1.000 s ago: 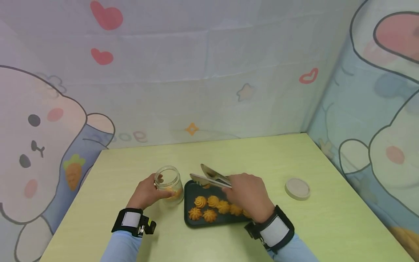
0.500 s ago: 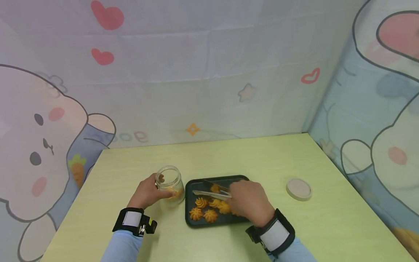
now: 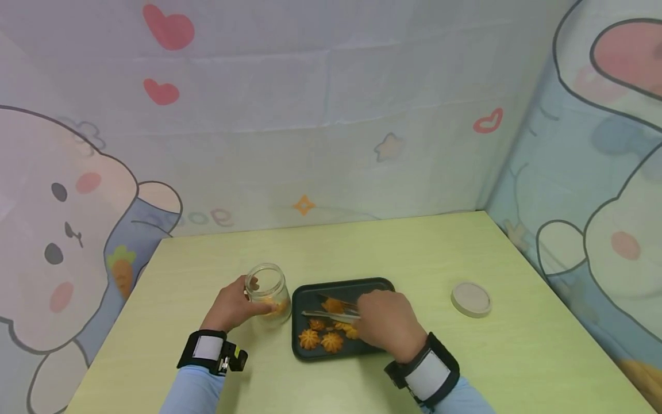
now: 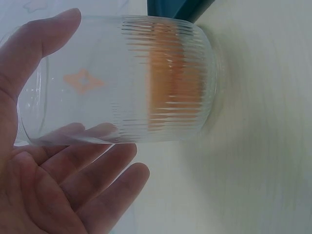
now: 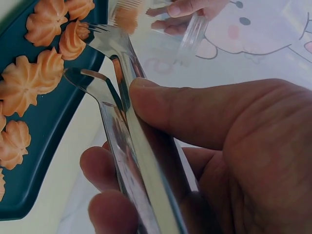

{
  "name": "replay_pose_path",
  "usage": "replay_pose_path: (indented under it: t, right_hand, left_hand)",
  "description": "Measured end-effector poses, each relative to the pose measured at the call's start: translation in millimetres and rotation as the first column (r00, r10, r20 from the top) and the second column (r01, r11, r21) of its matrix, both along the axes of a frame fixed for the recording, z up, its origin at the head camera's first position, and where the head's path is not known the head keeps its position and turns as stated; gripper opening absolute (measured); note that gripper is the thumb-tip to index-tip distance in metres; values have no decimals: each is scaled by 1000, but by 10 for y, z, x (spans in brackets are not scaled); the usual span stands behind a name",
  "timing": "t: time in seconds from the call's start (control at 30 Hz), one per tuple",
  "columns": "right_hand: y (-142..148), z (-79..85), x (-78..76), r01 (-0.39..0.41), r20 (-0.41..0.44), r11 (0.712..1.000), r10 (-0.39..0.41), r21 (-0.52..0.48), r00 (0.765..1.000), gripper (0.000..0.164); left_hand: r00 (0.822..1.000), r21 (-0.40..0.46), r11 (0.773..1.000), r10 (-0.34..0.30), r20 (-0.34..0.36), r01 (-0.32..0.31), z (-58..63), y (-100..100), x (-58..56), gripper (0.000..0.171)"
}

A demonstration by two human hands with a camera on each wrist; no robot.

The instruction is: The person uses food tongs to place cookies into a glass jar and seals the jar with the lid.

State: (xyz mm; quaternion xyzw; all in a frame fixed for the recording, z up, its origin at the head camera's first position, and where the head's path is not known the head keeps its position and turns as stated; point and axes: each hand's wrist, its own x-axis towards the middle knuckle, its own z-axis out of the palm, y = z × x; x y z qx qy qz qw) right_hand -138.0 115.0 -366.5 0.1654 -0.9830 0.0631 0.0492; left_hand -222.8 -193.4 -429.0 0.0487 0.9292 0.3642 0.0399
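Note:
My left hand [image 3: 233, 305] holds a clear glass jar [image 3: 281, 296] upright beside the tray, thumb on one side and fingers on the other. Orange-brown cookies [image 4: 173, 78] show through the ribbed lower part of the jar. In my right hand [image 3: 392, 323] I grip metal tongs [image 3: 326, 314], one tip fork-like and the other spoon-like. The tongs' tips are low over a dark tray [image 3: 305, 296] of piped, swirl-shaped cookies [image 3: 332, 342]. In the right wrist view, one cookie [image 5: 74, 43] lies right at the tips. My right hand hides part of the tray from the head view.
A pale round lid [image 3: 471, 299] lies on the light yellow table [image 3: 517, 356], right of the tray. Behind the table hangs a cloth backdrop [image 3: 336, 115] printed with hearts and cartoon animals.
My right hand has lowered the tongs from above the tray's back left edge down among the cookies, toward me. My left hand and the jar have stayed in place.

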Motion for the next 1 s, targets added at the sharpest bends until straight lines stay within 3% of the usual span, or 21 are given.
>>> replay_pose_path:
  t: [1.0]
  right_hand:
    - [-81,-76,-8,-19,-60,999,21,43,998,52]
  left_hand:
    - [1000,-2,1000,9,-14,-9,-11,6,-2,79]
